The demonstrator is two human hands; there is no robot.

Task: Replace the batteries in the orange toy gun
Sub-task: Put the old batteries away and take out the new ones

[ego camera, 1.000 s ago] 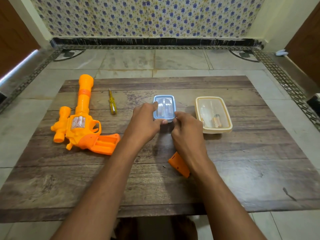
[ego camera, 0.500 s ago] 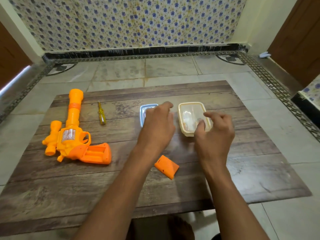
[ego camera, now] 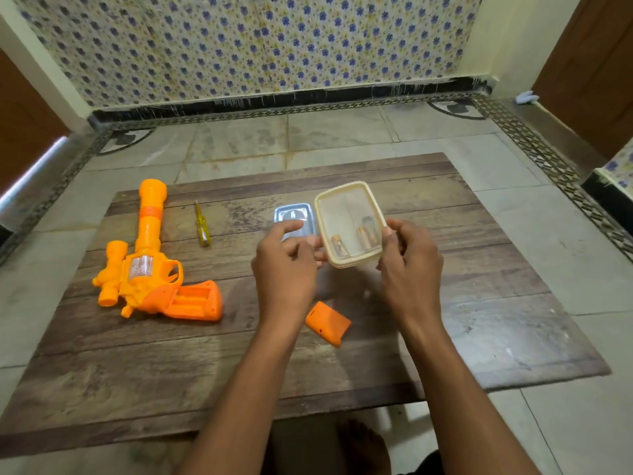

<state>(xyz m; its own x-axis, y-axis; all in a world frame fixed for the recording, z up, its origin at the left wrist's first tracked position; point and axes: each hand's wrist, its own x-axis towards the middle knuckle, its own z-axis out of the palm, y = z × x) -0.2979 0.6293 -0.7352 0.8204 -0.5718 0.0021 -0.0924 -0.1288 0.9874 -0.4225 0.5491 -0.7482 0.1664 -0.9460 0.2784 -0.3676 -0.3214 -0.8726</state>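
Now both hands held the cream box [ego camera: 349, 224] above the table [ego camera: 479, 330]: left hand [ego camera: 286, 265] gripped its near-left edge, right hand [ego camera: 409, 260] its right side. Batteries [ego camera: 364, 236] lay inside. Gun [ego camera: 150, 265] lay far left, nearer the left hand, open grip pointing right.

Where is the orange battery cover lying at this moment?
The orange battery cover lies on the wooden board near its middle, between the person's two forearms, right of the orange toy gun.
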